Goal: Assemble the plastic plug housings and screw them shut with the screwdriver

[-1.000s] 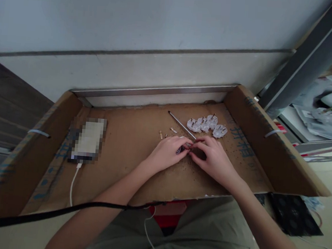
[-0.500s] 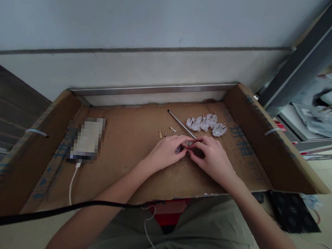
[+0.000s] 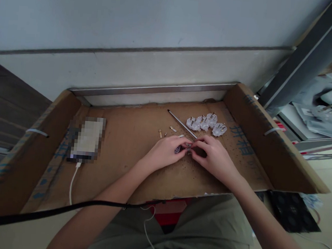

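Note:
My left hand (image 3: 168,150) and my right hand (image 3: 213,156) meet low over the cardboard, fingers pinched on a small clear plastic plug part (image 3: 189,145). My fingers cover most of it; only a see-through edge and a bit of metal show. Just beyond my right hand sit several clear plug pieces (image 3: 203,123), their metal pins pointing up. A thin metal rod with a dark tip (image 3: 180,122) lies slantwise beside them. Loose brass-coloured pins (image 3: 160,133) and a small metal piece (image 3: 173,129) rest beyond my left hand.
The cardboard tray (image 3: 119,136) has raised side walls (image 3: 268,136). At its left lies a blurred-out device (image 3: 88,137) with a white cable (image 3: 71,186). A black cable (image 3: 61,208) crosses the near left edge. Dark crumbs dot the cardboard around my hands.
My fingertips have shifted slightly around the plug part, with the right hand's fingers a little differently set. A small metal strip now shows just beyond my left fingers. The other pieces stay put.

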The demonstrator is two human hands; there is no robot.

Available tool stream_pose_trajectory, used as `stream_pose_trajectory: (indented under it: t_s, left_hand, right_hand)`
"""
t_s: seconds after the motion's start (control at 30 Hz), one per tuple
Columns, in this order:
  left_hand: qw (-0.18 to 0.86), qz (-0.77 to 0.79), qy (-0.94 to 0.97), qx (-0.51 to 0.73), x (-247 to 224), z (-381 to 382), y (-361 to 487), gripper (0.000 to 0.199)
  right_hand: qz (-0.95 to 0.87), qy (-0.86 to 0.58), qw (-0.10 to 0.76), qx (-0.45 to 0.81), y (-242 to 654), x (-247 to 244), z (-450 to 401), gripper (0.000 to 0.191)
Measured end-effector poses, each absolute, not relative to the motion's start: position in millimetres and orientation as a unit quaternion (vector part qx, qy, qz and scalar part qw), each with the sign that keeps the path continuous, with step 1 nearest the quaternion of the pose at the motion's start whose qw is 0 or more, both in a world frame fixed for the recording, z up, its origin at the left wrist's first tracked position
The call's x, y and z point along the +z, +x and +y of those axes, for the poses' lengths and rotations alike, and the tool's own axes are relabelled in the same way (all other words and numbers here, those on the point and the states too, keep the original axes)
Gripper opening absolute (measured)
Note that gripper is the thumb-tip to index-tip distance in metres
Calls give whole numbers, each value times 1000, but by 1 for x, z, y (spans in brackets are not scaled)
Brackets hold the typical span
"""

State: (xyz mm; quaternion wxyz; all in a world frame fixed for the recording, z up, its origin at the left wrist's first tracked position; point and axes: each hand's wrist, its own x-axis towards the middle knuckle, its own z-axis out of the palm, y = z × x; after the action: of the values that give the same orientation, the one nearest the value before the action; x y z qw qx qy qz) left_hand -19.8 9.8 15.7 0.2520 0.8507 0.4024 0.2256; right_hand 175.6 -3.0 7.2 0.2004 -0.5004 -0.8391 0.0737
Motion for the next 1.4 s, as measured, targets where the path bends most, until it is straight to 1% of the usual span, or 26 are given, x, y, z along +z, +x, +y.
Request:
stream_pose_trajectory:
  t_s: [0.13,0.37,0.8,1.4]
  left_hand:
    - [269,392,848,232,15,9,-20,29]
    - [261,409,843,231,15,9,-19,29]
    - [267,398,845,238,13,9,-19,36]
    - [266,400,844,238,13,8,-16,36]
  right_hand:
    - [-840,-502,191,77,175,9,-4,17]
    - [-839,-503,188,91,175,11,-5,21]
    - [-831,-512,199,87,173,12,-6,18]
    - [-827,-526,184,77,172,12,-7,21]
